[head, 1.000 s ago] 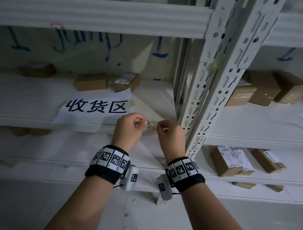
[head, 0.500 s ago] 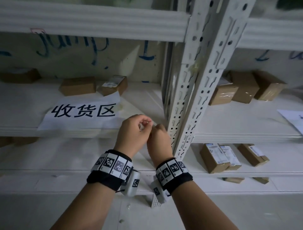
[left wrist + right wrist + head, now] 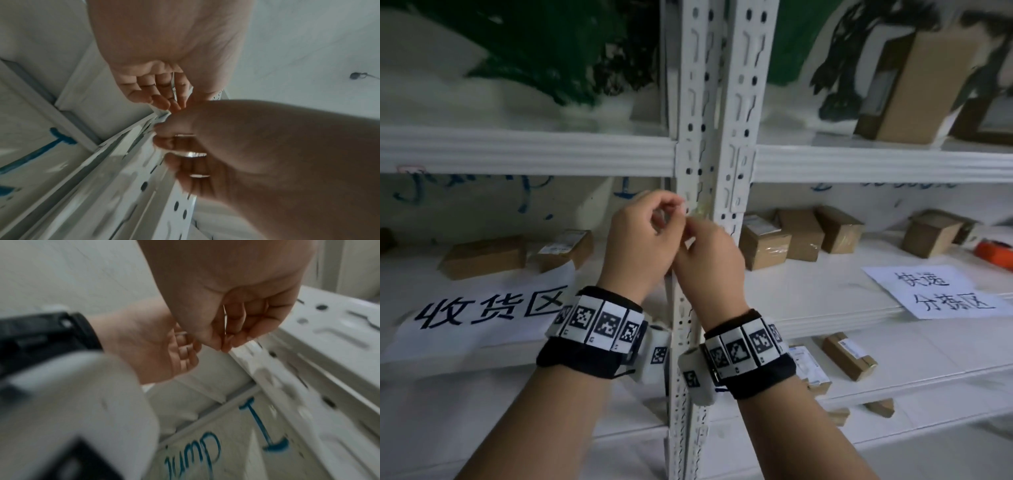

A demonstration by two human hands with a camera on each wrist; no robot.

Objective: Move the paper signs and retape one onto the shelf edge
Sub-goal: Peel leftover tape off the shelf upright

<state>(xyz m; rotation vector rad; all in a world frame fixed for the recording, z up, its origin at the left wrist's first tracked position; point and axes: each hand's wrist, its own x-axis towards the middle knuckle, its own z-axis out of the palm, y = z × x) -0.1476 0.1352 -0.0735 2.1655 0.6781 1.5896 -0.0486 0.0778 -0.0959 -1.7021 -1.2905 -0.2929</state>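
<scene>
Both hands are raised against the white perforated upright (image 3: 736, 113) of the shelving. My left hand (image 3: 681, 207) pinches thumb to forefinger at a scrap of clear, yellowish tape (image 3: 701, 210) on the upright's face. My right hand (image 3: 693, 229) sits just below it, its thumb and forefinger pinched together (image 3: 225, 345) at the upright's edge, seemingly on the same tape. The tape is too small and blurred to trace. A paper sign with dark characters (image 3: 482, 308) lies on the left shelf. A second paper sign (image 3: 945, 291) lies on the right shelf.
Small cardboard boxes (image 3: 801, 234) stand at the back of both shelves and on the shelf below (image 3: 849, 356). A tall box (image 3: 914, 85) stands on the upper right shelf. An orange object (image 3: 995, 253) lies at the far right. A ribbed shelf edge (image 3: 527, 154) runs above.
Both hands rose from the lower shelf edge to the upright and closed together. The view tilted up and right, bringing the second sign into sight.
</scene>
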